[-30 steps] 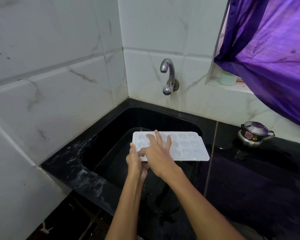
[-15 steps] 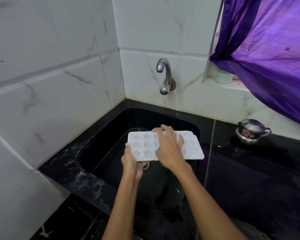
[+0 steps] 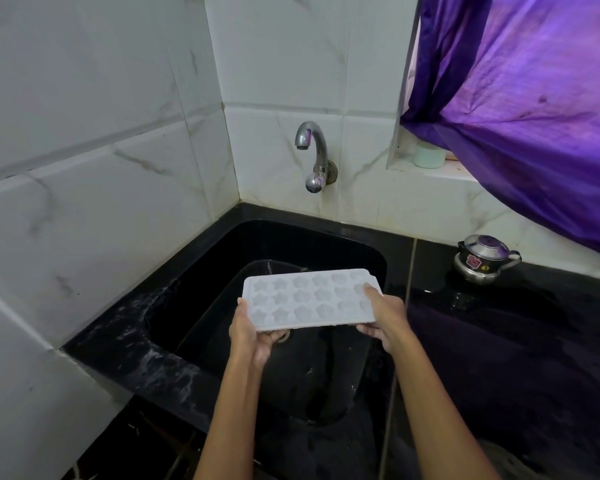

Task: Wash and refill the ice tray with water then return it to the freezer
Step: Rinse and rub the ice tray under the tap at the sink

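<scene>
Over the sink (image 3: 201,282), below and in front of the tap (image 3: 311,147), the tray (image 3: 309,299) was held level, left hand (image 3: 253,329) and right hand (image 3: 383,315) each clamped on an end, probably to keep its cups upright for filling.

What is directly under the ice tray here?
The ice tray is held over the black sink, gripped at its ends by the left hand and right hand. The basin part beneath it and the underside fingers are covered.
</scene>
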`<state>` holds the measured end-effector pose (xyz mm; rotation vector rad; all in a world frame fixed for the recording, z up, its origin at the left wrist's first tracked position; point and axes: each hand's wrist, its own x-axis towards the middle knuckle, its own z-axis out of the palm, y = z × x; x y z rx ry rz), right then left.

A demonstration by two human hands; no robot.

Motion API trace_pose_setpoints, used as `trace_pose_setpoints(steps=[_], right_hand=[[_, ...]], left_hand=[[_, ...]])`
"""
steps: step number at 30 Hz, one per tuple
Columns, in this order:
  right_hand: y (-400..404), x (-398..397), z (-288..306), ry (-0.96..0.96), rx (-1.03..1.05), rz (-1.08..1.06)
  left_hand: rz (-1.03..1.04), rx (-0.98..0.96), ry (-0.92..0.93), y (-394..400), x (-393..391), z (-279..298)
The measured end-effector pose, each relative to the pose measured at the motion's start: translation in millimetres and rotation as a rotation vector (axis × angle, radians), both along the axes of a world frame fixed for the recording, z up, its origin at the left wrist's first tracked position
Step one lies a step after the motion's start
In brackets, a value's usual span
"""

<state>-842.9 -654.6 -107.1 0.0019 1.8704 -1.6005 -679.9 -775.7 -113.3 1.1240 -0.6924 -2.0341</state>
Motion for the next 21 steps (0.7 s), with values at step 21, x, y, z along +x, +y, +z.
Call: trace_pose_setpoints(steps=[21], right_hand=[[18.3, 20.9, 5.6, 0.658, 0.19, 0.097]], left_hand=[[-0.08, 0.042, -0.292, 35.7, -12.2, -34.0]])
